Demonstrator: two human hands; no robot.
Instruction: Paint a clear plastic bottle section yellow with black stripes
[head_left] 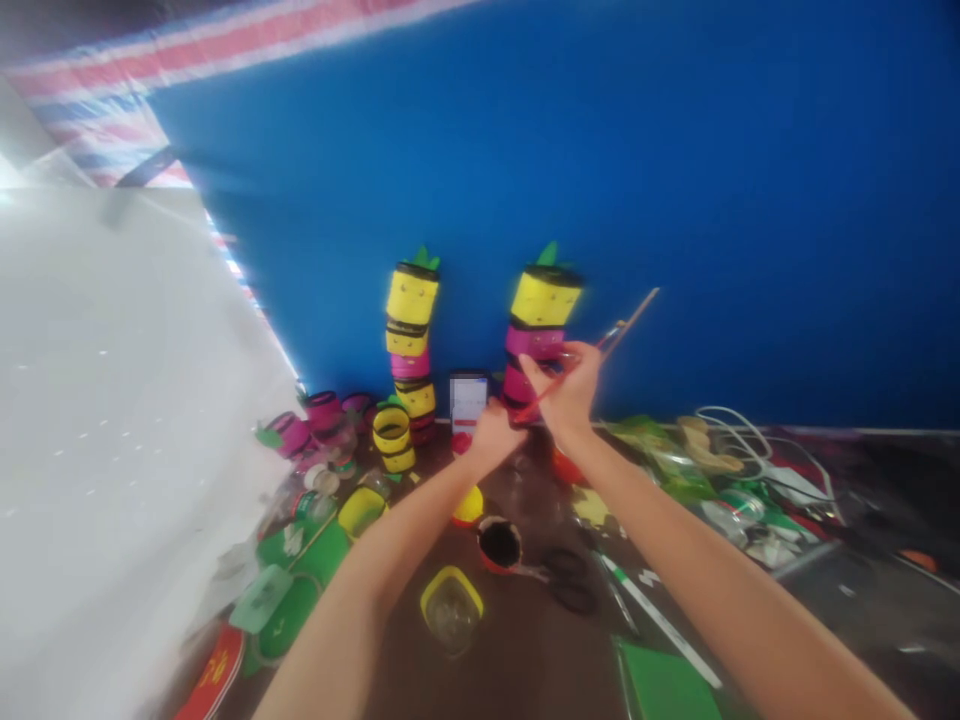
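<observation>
My right hand is closed round a slim paintbrush. Its wooden end points up and right, and a red length slants down-left toward my other hand. Just behind stands the right stack of yellow and magenta painted cups, topped with green leaves. Close to the foot of that stack, my left hand has its fingers curled in; blur hides what they grip. A similar mostly yellow stack stands to the left. Between the stacks, a phone with a lit screen stands upright.
Magenta cups and a yellow two-tier cup sit at left. Nearer are a dark-filled paint cup, black-handled scissors and a yellow-rimmed container. A white-and-green strip and a white cable lie at right.
</observation>
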